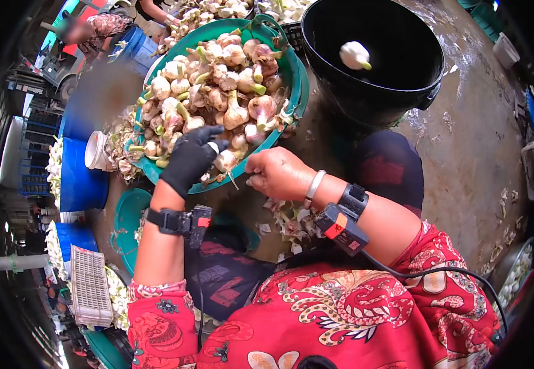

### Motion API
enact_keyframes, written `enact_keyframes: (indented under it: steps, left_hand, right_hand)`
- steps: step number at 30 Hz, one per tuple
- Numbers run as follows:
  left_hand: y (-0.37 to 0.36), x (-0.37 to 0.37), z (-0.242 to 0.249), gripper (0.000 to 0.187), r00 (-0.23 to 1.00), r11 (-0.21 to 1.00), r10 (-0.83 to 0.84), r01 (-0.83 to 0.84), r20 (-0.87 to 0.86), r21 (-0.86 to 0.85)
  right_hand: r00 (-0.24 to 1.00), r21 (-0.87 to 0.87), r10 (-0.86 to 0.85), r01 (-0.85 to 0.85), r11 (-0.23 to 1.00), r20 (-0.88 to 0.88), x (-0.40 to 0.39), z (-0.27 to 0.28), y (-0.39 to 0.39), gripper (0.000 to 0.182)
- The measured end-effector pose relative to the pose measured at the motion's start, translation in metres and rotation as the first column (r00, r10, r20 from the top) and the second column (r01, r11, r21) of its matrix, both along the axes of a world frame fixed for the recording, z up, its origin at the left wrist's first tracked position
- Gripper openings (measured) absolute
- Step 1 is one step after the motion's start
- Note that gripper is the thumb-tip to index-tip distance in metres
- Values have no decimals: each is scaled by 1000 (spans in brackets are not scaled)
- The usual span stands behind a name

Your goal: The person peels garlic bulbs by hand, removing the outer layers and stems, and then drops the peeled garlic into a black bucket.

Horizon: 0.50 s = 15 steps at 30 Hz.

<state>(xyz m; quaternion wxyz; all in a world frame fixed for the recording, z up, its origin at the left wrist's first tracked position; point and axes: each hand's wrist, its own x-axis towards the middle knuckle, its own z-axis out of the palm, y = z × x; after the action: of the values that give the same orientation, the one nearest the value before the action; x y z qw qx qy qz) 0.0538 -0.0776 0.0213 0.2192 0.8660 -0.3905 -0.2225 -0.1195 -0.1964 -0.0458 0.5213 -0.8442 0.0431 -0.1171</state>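
Observation:
My left hand (192, 158), in a black glove, is over the near edge of a green tub (304, 92) heaped with garlic bulbs (235, 111). Its fingers are curled on a pale garlic bulb (214, 147), mostly covered by the glove. My bare right hand (281, 174) is closed just outside the tub's near rim, to the right of the left hand. What its curled fingers hold, if anything, I cannot make out. One trimmed white garlic bulb (355, 55) shows against the dark inside of a black bucket (371, 104), beyond my right hand.
Garlic skins and trimmings (294, 221) litter the wet floor below my hands. At left stand blue tubs (84, 175), a white pail (98, 151) and a pale plastic crate (92, 286). Another person (98, 31) is at the far left. A cable (439, 269) runs from my right wrist.

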Motion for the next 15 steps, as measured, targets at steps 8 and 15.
enact_keyframes:
  steps: [8, 15]
  left_hand:
    - [0, 22, -58, 47, 967, 924, -247, 214, 67, 318]
    - [34, 16, -16, 47, 968, 938, -182, 119, 172, 324]
  right_hand:
    - [972, 151, -226, 213, 965, 70, 5, 13, -13, 16]
    - [990, 222, -135, 139, 965, -33, 6, 14, -11, 21]
